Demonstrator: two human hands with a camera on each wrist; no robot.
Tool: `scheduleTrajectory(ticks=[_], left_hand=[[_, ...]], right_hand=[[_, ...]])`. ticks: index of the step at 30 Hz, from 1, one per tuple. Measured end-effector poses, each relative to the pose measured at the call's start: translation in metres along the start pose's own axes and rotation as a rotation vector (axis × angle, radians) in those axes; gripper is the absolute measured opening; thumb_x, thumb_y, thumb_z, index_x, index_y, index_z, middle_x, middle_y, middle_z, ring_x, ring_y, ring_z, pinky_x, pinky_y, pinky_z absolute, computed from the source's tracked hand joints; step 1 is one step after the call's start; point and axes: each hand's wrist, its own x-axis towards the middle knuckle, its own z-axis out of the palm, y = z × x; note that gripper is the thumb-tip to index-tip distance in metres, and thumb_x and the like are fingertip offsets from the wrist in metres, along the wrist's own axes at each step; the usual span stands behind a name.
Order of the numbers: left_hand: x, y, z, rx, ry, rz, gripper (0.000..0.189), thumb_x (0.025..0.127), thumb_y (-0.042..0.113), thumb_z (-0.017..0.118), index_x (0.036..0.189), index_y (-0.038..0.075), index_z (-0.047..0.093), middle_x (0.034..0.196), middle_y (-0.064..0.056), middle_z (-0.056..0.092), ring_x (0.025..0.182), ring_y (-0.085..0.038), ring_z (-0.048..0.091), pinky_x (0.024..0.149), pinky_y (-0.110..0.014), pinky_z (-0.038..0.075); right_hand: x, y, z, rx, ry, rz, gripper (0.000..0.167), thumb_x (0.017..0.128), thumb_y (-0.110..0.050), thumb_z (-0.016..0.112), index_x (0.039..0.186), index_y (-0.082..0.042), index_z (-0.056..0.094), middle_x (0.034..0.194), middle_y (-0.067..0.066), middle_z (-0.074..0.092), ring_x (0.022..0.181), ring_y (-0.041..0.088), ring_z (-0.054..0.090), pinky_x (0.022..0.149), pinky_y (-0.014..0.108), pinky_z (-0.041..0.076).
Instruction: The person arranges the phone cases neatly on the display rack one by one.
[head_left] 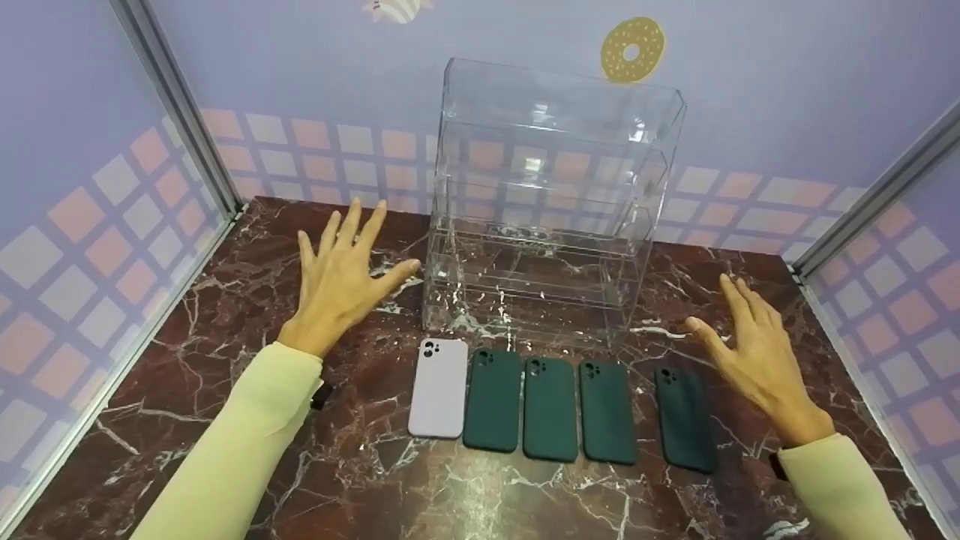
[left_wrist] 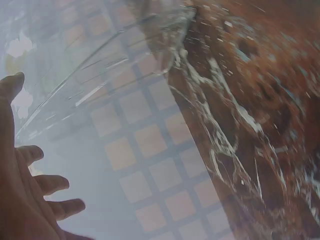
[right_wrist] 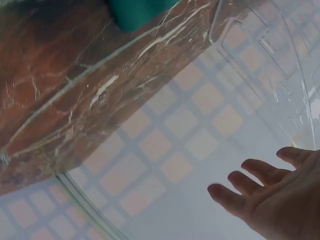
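Observation:
A clear tiered acrylic display rack [head_left: 540, 202] stands at the back middle of the marbled tabletop. My left hand [head_left: 341, 274] is to the left of it, fingers spread, holding nothing. To the right, my right hand [head_left: 754, 352] hovers with fingers extended and thumb apart, also holding nothing. In front of the rack lies a row of phone cases: a pale lilac one [head_left: 439, 388] at the left, then dark green ones [head_left: 493, 401], [head_left: 550, 409], [head_left: 608, 412]. A darker green case [head_left: 686, 420] lies a little apart, nearest my right hand. Both wrist views show outstretched fingers near the rack's clear plastic.
Purple panels with pink and white squares enclose the table [head_left: 360, 480] at the back and sides. Metal corner posts [head_left: 184, 105] rise at the back left and back right. A yellow doughnut picture [head_left: 616, 64] is on the back wall behind the rack.

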Motion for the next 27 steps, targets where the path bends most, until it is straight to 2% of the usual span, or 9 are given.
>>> scheduleTrajectory(ticks=[3,9,15,18,22,27], left_hand=[[0.003,-0.001,-0.001,-0.074,0.004,-0.011,0.098,0.097,0.075,0.056,0.171,0.02,0.021,0.175,-0.015,0.011,0.159,-0.044,0.014,0.121,-0.072,-0.005],[0.009,-0.001,0.003,-0.186,0.007,-0.02,0.096,0.098,0.066,0.064,0.171,0.018,0.023,0.174,-0.014,0.017,0.158,-0.043,0.02,0.124,-0.069,0.006],[0.015,0.003,0.011,-0.275,0.021,-0.027,0.098,0.093,0.063,0.074,0.17,0.022,0.028,0.173,-0.01,0.025,0.155,-0.044,0.027,0.123,-0.066,0.023],[0.018,0.004,0.012,-0.334,0.027,-0.044,0.098,0.091,0.061,0.078,0.169,0.023,0.031,0.172,-0.009,0.029,0.155,-0.041,0.03,0.123,-0.062,0.026],[0.023,0.005,0.015,-0.421,0.046,-0.039,0.091,0.093,0.053,0.079,0.167,0.02,0.037,0.17,-0.007,0.035,0.154,-0.034,0.035,0.127,-0.052,0.024],[0.026,0.007,0.02,-0.533,0.08,-0.034,0.08,0.096,0.042,0.081,0.164,0.019,0.044,0.166,-0.006,0.044,0.144,-0.034,0.05,0.122,-0.05,0.035]], right_hand=[[0.001,0.002,-0.001,0.066,-0.032,0.022,0.081,0.107,-0.043,0.062,0.17,-0.01,0.024,0.167,0.033,0.025,0.149,0.06,0.022,0.111,0.084,0.019],[-0.001,0.009,-0.004,0.148,-0.128,0.068,0.082,0.108,-0.042,0.061,0.172,-0.015,0.017,0.168,0.036,0.021,0.149,0.064,0.018,0.108,0.087,0.017],[-0.003,0.011,-0.005,0.177,-0.177,0.059,0.081,0.107,-0.042,0.064,0.172,-0.019,0.021,0.167,0.033,0.026,0.148,0.062,0.025,0.106,0.086,0.023],[-0.003,0.013,-0.003,0.18,-0.179,0.05,0.08,0.107,-0.04,0.066,0.171,-0.016,0.024,0.162,0.032,0.035,0.142,0.06,0.037,0.103,0.083,0.031],[-0.004,0.016,0.0,0.185,-0.176,0.048,0.078,0.106,-0.037,0.068,0.169,-0.012,0.029,0.151,0.032,0.049,0.123,0.054,0.056,0.096,0.075,0.045],[-0.006,0.02,0.002,0.202,-0.19,0.059,0.078,0.105,-0.037,0.07,0.168,-0.01,0.033,0.147,0.031,0.053,0.117,0.052,0.061,0.093,0.071,0.05]])
